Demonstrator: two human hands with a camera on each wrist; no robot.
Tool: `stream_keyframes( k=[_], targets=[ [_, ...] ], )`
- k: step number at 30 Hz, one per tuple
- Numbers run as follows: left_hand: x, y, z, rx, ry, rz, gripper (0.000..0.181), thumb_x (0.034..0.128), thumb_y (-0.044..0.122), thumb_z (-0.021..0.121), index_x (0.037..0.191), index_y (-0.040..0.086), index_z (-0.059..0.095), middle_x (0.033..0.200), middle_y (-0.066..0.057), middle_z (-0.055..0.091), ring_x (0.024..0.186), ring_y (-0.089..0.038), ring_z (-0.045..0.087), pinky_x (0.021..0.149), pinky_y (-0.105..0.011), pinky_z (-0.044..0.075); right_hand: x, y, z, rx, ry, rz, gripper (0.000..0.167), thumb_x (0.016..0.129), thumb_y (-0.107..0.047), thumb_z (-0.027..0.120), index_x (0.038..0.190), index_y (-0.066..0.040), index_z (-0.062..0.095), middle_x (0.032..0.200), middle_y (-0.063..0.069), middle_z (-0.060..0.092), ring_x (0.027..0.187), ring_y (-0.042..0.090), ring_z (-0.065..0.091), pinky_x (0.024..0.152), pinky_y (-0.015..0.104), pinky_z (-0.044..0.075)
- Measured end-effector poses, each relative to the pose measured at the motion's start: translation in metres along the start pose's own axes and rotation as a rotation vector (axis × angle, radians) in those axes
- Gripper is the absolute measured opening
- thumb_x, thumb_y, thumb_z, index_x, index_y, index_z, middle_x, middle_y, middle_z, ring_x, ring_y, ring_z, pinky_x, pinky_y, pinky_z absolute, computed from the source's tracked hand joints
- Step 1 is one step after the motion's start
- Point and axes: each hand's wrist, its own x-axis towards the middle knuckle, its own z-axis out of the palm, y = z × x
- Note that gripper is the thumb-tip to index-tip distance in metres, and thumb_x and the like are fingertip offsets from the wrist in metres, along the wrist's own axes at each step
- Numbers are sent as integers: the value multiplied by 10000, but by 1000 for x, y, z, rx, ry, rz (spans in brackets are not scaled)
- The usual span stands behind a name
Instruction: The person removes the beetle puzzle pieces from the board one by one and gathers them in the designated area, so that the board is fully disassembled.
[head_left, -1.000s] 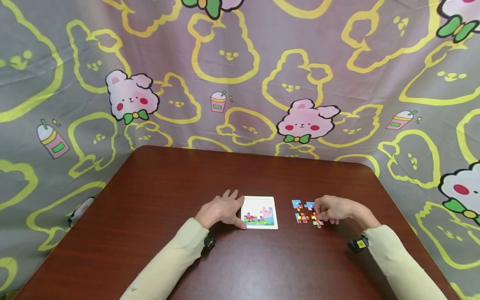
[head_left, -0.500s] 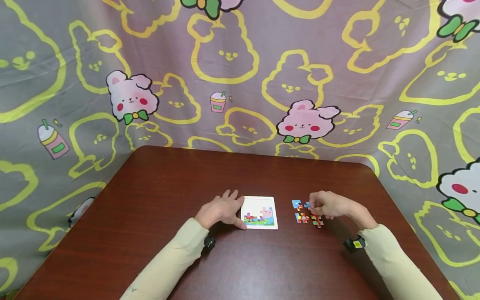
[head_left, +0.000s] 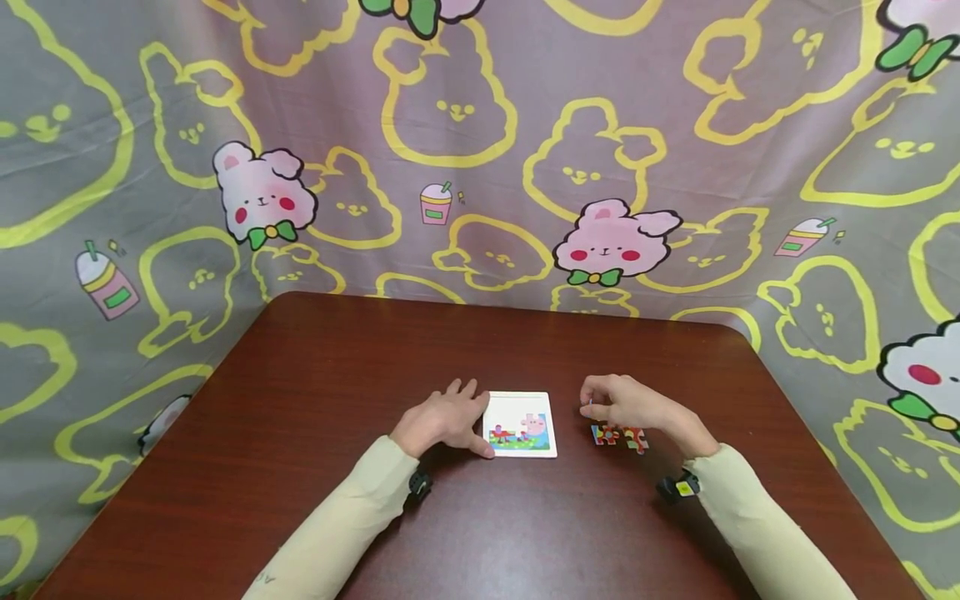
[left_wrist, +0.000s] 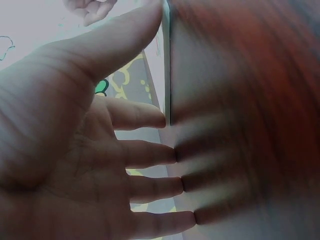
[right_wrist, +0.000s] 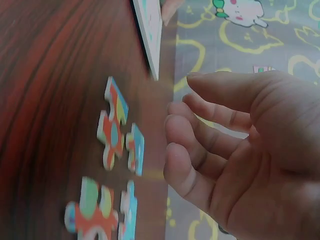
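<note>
A white square puzzle tray lies on the table, with a cartoon pig picture filling its lower and right part. My left hand rests at the tray's left side, its fingers spread and straight, thumb and index finger touching the edge. Right of the tray, my right hand hovers over loose jigsaw pieces. The right wrist view shows its fingers loosely bent, the thumb apart from them and nothing held. Below them lie red-and-yellow pieces and blue-edged pieces; the hand hides the back ones in the head view.
The brown wooden table reaches back to a grey curtain printed with yellow outlines and rabbits. Each wrist carries a small black camera.
My right hand has moved left and slightly back over the loose pieces, now covering the back ones. The left hand and the tray have stayed put.
</note>
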Motion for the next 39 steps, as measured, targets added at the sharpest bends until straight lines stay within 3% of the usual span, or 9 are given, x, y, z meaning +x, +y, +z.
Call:
stream_keyframes(
  k=[7,13,20,39],
  targets=[
    [0,0,-1,3,0,-5,981,784,606,731,1540,130,324,1621,-162,243,1494,-393,223,1147,-569,296,11,-11,12,-37,20,-63,143,921,-206,684,1027,-133,622,799,-50,644,631,86,565,592,242,476],
    [0,0,1,-1,0,0,981,784,605,731,1540,129,325,1621,-164,242,1494,-396,219,1146,-572,294,19,-21,25,-33,-17,-54,236,904,-201,711,1086,-105,596,757,-37,620,547,95,566,558,239,466],
    [1,-1,2,3,1,0,981,783,602,732,1543,139,320,1623,-167,232,1496,-403,208,1150,-576,284,31,-33,32,-95,-43,-87,289,875,-228,746,1081,-89,596,699,-33,577,563,55,481,563,222,411],
    [1,-2,2,-1,-7,1,984,784,612,726,1545,141,315,1624,-165,230,1499,-396,205,1148,-573,290,45,-45,38,-145,-112,59,237,867,-188,756,1032,-107,606,728,-68,653,578,94,551,557,252,451]
  ],
)
